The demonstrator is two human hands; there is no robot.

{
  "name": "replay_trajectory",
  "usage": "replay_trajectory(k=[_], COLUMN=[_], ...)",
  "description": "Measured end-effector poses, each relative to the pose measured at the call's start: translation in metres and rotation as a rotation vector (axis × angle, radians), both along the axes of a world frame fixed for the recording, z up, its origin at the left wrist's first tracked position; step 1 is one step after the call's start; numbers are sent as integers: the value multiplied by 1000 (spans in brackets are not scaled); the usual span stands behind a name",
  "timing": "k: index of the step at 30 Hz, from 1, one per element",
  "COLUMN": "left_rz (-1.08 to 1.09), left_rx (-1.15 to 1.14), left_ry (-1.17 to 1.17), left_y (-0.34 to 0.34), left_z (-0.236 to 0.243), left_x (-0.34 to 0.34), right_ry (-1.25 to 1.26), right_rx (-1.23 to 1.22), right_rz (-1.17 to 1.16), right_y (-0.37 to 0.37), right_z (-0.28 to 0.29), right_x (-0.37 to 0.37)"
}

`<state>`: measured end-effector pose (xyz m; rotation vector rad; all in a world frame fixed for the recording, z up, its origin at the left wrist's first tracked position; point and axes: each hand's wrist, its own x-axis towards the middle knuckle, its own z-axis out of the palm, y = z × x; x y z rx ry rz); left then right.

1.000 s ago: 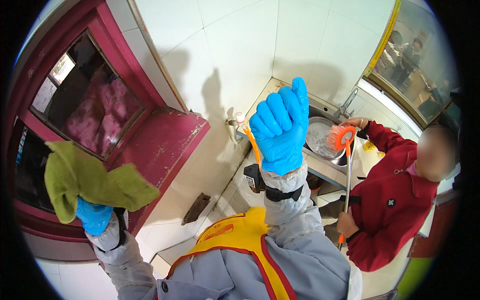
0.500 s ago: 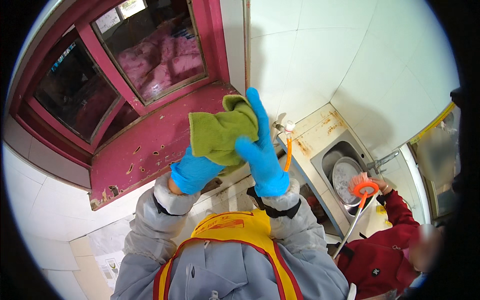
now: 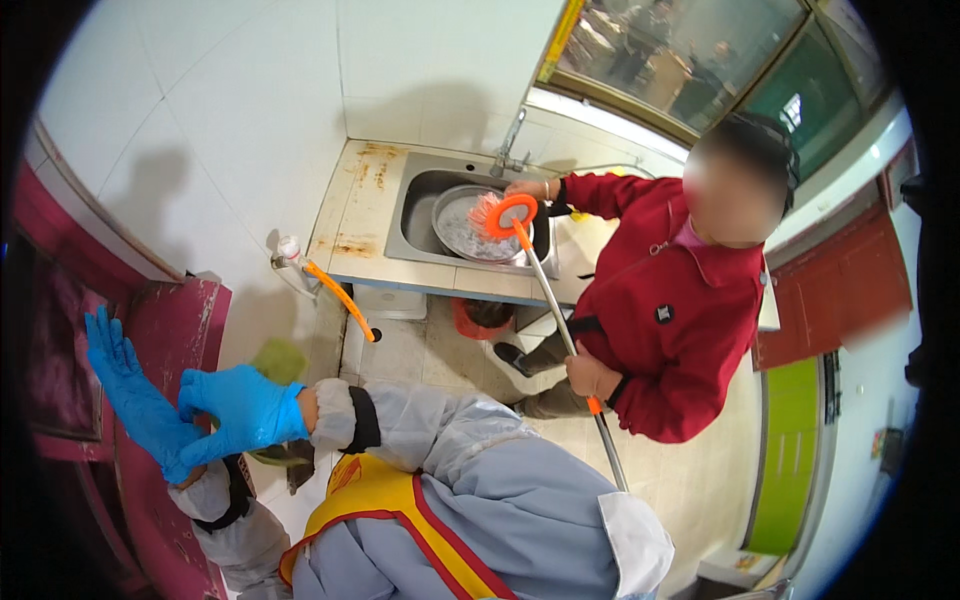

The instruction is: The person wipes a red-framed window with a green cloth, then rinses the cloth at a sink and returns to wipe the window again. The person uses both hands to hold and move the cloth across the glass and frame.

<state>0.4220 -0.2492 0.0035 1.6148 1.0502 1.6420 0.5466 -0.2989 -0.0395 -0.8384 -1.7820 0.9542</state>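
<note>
At the left, beside the pink sill, my left hand (image 3: 138,395) in a blue glove is open, its fingers stretched up and away from me. My right hand (image 3: 245,408), gloved alike, curls its fingers against the left glove near the wrist. A green cloth (image 3: 278,360) shows above and below the right hand, apparently gathered in it; the palm side and the grip itself are hidden. The cloth is slightly blurred.
A pink sill (image 3: 165,480) borders my left. Ahead, an orange hose (image 3: 342,298) hangs from a wall tap. Beyond stands a sink (image 3: 410,205) with a metal basin (image 3: 455,240). At right, a person in red (image 3: 675,310) holds a long-handled orange brush (image 3: 512,215).
My view has swung right, bringing the sink and the person closer to the middle. My left hand has come off the cloth and stretched out; my right hand has moved onto the left glove.
</note>
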Motion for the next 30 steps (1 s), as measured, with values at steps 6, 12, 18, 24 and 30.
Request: replay_trajectory(k=[6, 12, 18, 24, 30], left_rz=[-72, -614, -448, -233, 29], left_rx=[-63, -228, -186, 20, 406], left_ry=[-96, -449, -423, 35, 470], left_y=[16, 38, 30, 23, 8], left_z=[-5, -12, -20, -18, -20], left_x=[14, -4, -11, -30, -52], right_ry=[105, -20, -120, -60, 84], right_rx=[47, 152, 138, 161, -169], right_rz=[-5, 48, 161, 158, 130], right_y=[11, 13, 11, 7, 15], right_z=[-36, -33, -31, -27, -40], right_x=[-22, -30, -39, -46, -25])
